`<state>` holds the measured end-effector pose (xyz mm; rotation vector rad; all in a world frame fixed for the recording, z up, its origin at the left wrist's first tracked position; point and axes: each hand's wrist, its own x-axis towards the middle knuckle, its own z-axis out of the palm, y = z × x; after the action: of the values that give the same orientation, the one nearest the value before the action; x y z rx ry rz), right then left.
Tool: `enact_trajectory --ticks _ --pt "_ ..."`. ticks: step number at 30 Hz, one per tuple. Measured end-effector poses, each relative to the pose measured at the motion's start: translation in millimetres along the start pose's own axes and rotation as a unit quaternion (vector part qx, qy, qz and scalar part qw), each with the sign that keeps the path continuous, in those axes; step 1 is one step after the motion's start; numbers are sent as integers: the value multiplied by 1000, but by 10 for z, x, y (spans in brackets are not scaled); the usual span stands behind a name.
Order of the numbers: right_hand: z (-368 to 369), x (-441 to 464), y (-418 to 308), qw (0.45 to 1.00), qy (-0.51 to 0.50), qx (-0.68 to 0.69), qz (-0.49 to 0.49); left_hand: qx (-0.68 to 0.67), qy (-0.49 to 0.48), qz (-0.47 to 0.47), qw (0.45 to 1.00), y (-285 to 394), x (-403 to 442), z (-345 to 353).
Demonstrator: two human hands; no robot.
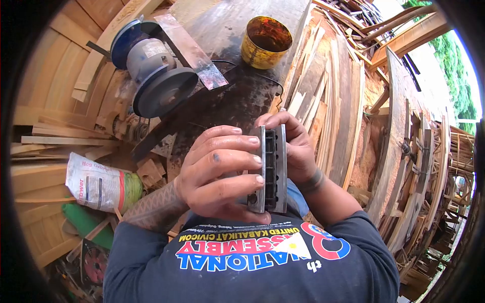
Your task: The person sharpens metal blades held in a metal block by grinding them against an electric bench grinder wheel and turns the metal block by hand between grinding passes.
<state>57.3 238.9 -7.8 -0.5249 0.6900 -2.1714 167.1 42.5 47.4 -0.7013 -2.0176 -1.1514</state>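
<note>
Slotted metal block (280, 171), on the near side of the bench grinder (147, 61), is gripped by left hand (217, 174) and right hand (294, 137), seemingly for inspection; turning it calls for steady support.

Bright daylight, strongest far R of the yellow bucket (263, 58), where the bkgd is blown out to white and the foliage (457, 70) looks washed out. Pale sheen on the workbench top (217, 22) just L of the bucket; darker, stained wood below it w/ low contrast. Soft highlights on the left hand (217, 169) and right hand (294, 144) below the bucket, plus edge glints on the slotted metal block (275, 169) — its slots read near-black. Center's fairly sharp, no obvious motion blur. Heavy fisheye: lumber (328, 91) R of the bucket bows — corners vignette to black, far-R detail's soft.
</note>
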Motion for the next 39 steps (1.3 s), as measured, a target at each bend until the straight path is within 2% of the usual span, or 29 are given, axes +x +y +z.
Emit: enact_trajectory --ticks 8,17,32,39 --pt "39 -91 134 999 35 -23 24 0 -48 22 999 -27 -23 -33" --pt "127 -169 159 999 40 14 25 9 -62 27 998 13 -34 -64" --pt "165 -187 267 998 33 43 31 29 -18 34 999 64 -125 -79" --pt "229 -108 237 995 96 -6 9 26 30 13 999 -12 -196 -114"
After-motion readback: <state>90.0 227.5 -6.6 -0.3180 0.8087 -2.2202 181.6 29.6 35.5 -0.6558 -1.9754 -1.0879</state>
